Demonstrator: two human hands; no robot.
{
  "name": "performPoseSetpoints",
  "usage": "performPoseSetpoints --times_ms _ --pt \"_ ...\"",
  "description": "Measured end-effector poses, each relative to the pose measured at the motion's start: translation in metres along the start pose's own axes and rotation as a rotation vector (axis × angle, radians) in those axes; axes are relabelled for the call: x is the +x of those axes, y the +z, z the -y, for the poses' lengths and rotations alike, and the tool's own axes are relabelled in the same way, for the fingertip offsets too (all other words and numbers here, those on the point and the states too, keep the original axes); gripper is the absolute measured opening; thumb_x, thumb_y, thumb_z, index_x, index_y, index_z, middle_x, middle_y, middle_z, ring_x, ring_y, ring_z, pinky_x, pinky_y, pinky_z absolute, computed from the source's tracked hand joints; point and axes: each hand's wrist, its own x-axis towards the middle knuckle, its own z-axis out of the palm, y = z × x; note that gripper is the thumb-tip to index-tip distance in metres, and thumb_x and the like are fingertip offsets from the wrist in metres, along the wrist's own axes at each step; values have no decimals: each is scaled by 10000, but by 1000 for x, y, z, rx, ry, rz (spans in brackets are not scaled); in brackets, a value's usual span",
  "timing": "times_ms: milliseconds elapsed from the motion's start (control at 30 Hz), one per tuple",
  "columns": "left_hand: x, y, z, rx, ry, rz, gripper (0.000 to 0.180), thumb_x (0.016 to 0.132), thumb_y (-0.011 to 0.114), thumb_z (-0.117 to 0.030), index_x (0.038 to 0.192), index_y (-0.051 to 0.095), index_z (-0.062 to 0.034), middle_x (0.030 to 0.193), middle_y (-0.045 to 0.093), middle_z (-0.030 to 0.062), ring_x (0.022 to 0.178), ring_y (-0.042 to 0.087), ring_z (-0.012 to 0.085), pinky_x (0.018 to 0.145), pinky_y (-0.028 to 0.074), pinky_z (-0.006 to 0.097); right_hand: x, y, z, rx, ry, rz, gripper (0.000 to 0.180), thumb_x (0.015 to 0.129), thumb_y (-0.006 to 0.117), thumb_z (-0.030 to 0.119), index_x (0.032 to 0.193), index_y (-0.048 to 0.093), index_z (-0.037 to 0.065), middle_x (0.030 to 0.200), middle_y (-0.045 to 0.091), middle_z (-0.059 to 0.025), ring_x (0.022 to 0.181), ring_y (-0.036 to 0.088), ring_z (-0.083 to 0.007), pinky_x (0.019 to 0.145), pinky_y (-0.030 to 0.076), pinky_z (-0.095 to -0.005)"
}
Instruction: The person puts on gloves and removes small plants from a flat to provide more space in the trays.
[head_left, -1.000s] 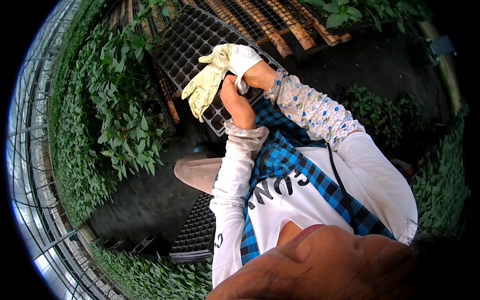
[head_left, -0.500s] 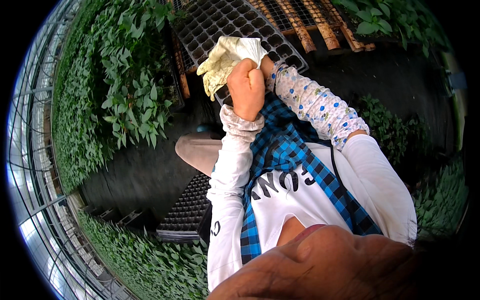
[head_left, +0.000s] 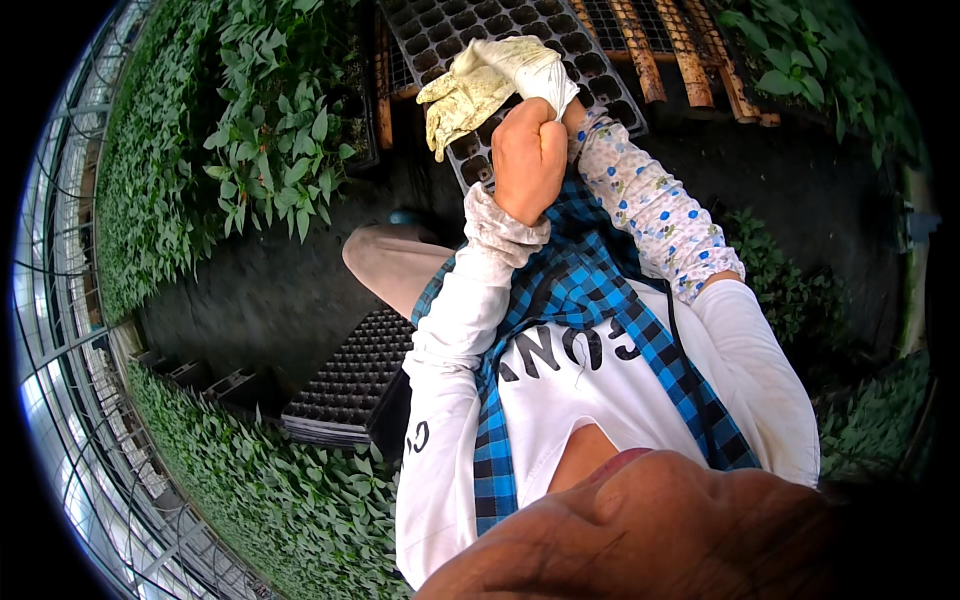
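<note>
My left hand [head_left: 531, 161], bare, is closed on the cuff of a pale cream work glove [head_left: 468, 108]. The glove covers my right hand [head_left: 520, 72], and its cuff is bunched and stretched near the wrist. The glove's stained fingers point left and down, apart from one another and wrapped round nothing visible. A floral sleeve [head_left: 650, 190] covers my right forearm, and a plain pale sleeve cuff [head_left: 495, 225] rings my left wrist. Below the glove lies a black seedling tray [head_left: 465, 25] with soil in its cells.
Leafy green seedlings [head_left: 290, 130] fill the left side, with more plants [head_left: 790, 60] at the upper right. Bamboo poles [head_left: 640, 50] on a mesh rack lie beyond the tray. A stack of black cell trays [head_left: 345, 375] sits on the dark floor [head_left: 250, 300] at lower left.
Both hands and the glove have shifted up and to the right in the picture. The cuff now sits closer around the right hand and wrist, still gripped by my left hand.
</note>
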Motion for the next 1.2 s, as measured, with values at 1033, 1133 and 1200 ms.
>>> performPoseSetpoints --times_ms 1033,1133,1200 --pt "-9 -1 -27 81 -12 -260 107 835 485 -30 760 533 30 611 471 198 510 442 276 522 406 390 94 -4 92 817 458 356 774 931 551 12 1615 250 213 1626 345 -54 1327 537 -326 1032 493 -415" --pt "-8 4 -32 52 -25 -224 102 833 482 -32 775 536 31 619 475 194 520 445 275 530 411 391 108 13 46 1201 318 63 442 1007 500 231 1366 594 -10 1499 523 -95 1430 427 -247 1095 421 -366" --pt "-10 0 -24 21 -42 -231 95 830 503 -45 779 540 25 630 495 178 532 451 246 534 410 380 109 13 52 957 158 43 457 1014 489 241 1399 564 7 1512 510 -91 1423 436 -228 1111 395 -359"
